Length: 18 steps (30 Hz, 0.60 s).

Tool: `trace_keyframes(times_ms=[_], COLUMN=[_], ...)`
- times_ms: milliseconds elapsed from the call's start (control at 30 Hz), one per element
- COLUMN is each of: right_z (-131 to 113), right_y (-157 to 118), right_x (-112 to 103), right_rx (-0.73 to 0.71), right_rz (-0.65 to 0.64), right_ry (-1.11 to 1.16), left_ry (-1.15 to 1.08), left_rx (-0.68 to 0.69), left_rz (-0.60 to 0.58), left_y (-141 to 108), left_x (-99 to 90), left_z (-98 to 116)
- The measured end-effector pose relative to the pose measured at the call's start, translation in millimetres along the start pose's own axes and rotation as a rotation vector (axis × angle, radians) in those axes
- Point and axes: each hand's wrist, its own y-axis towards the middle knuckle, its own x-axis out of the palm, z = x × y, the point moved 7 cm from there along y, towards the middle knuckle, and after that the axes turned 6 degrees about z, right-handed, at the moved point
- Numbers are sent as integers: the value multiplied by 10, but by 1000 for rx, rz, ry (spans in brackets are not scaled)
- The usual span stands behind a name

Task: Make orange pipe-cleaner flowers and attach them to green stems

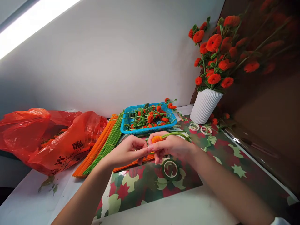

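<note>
Over the patterned mat, my right hand [172, 145] pinches a small orange pipe-cleaner flower [156, 139] between thumb and fingers. Its green stem [179, 133] bends over the back of that hand toward the wrist. My left hand [130, 150] meets it tip to tip, thumb and fingers pressed together close by the flower; whatever lies between them is too small or hidden to make out. Just below my right hand, a roll of dark green tape [170, 169] lies flat on the mat. Partly covered by my hands are loose orange pipe cleaners [136, 163].
Behind my hands stands a blue basket [122, 125] of orange flowers. Bundled orange pipe cleaners [93, 148] and green ones [106, 147] lie left, beside a red plastic bag [77, 134]. A white vase [205, 106] of flowers and white tape rolls [194, 127] are at the right.
</note>
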Motion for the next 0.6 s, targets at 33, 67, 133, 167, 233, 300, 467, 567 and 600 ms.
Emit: trace_keyframes(times_ms=[33,67,133,167,233,300,467,567,600], right_z=[30,53,66,63,50,39,16,27,28], right_y=[0,-3,-13,-17,-24,-34,-61,-63,-65], right_x=[15,36,72,83,94,104,180,182,180], right_rx=[35,63,86,89,93,100,107,128,134], right_rz=[-32,-72,-130,-136,-104,-47,-18,32,51], right_ry=[31,69,159,205,291,359,474,512,518], left_ry=[-16,-24,-16,-4,13,3,-43,-64,-68], left_rx=[-8,-5,26,44,64,72,94,99,99], left_rz=[-25,-40,-40,-30,-9,10,12,10,9], left_y=[-7,-14,-28,-35,-45,-53,-67,-72,-74], left_x=[6,4,-22,-43,-81,-113,-137,-141,-143], left_z=[-10,-12,3,12,24,32,57,60,60])
